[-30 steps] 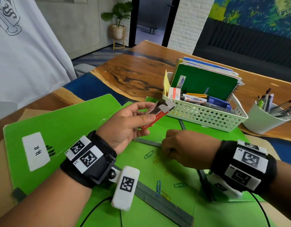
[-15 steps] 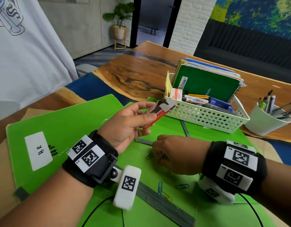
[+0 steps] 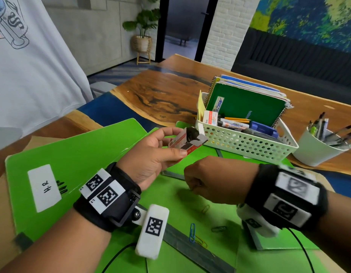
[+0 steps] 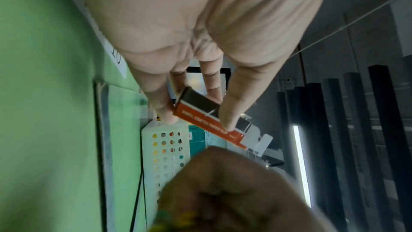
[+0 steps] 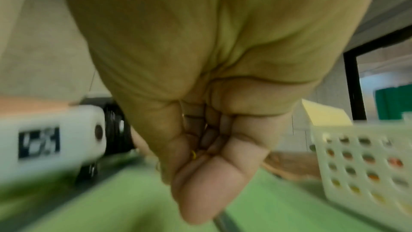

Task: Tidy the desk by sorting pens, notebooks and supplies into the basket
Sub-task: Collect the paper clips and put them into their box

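My left hand [image 3: 160, 152] pinches a small orange and white paper clip box [image 3: 187, 141] with its flap open, held above the green folders just left of the white basket [image 3: 247, 143]. In the left wrist view the thumb and fingers clamp the box [image 4: 207, 121]. My right hand [image 3: 212, 180] is curled into a fist just below the box, lifted off the folder. In the right wrist view a bit of yellow paper clip [image 5: 194, 154] shows between its curled fingers. Loose paper clips [image 3: 192, 232] lie on the green folder [image 3: 76, 160].
The basket holds a green spiral notebook [image 3: 245, 105], markers, pencils and a small box. A white cup of pens [image 3: 316, 148] stands right of it. A grey ruler [image 3: 190, 251] lies on the folders. Another person in a white shirt [image 3: 28, 66] stands at the far left.
My right hand has left the folder surface and risen in a fist toward the box. The left hand has tilted the box so its open end shows more.
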Demonstrator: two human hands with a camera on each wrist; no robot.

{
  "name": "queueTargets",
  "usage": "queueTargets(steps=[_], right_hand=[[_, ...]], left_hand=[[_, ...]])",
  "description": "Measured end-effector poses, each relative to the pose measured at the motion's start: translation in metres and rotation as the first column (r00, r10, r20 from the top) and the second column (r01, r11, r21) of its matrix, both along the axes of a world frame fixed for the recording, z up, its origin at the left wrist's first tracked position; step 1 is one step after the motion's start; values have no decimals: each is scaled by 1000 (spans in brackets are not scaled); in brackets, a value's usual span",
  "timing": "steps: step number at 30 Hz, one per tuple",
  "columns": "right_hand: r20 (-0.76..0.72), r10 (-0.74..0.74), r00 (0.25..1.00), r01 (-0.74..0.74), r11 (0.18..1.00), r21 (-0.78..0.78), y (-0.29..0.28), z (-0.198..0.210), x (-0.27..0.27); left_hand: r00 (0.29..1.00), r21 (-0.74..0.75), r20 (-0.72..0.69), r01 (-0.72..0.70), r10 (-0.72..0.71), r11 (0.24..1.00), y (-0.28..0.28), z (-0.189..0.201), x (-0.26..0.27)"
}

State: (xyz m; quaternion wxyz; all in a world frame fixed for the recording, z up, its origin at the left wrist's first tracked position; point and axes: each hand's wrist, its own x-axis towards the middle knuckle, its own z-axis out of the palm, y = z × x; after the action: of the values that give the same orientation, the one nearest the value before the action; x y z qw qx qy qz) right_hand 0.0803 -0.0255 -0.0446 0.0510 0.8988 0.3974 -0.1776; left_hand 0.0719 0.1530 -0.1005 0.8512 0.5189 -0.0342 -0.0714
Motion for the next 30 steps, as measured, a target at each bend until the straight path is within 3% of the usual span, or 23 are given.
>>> queueTargets(steps=[4, 7, 9, 13, 19, 22, 26, 28, 30], right_hand=[[59, -6, 998, -7, 978, 210, -13, 61, -18], [210, -35, 977, -53, 916, 397, -17, 81, -11], [283, -31, 959, -71, 937, 343, -14, 73, 2], [304, -24, 952, -4, 996, 93, -12, 54, 23], [326, -10, 945, -74, 967, 244, -10, 50, 19], [307, -96, 947, -56, 891, 451, -16, 55, 19], [361, -288, 887, -71, 687, 724, -31, 53, 6], [233, -315, 920, 43, 672, 739, -39, 42, -7], [-74, -254, 964, 250, 778, 576, -46, 25, -21]], left_hand=[[999, 189, 1, -43, 43, 981, 3, -4, 0], [1000, 219, -11, 28, -26, 975, 0, -5, -2], [998, 232, -3, 66, -67, 971, -3, -4, -3], [996, 246, -24, 94, -91, 965, -5, -4, -5], [988, 154, -52, 150, -144, 977, -7, -3, -6], [985, 83, -77, 162, -156, 983, -7, -4, -5], [989, -51, -72, 127, -131, 991, -1, -2, -3], [992, -70, -70, 102, -107, 992, 1, -2, -2], [994, -41, -71, 84, -87, 996, 0, -3, -2]])
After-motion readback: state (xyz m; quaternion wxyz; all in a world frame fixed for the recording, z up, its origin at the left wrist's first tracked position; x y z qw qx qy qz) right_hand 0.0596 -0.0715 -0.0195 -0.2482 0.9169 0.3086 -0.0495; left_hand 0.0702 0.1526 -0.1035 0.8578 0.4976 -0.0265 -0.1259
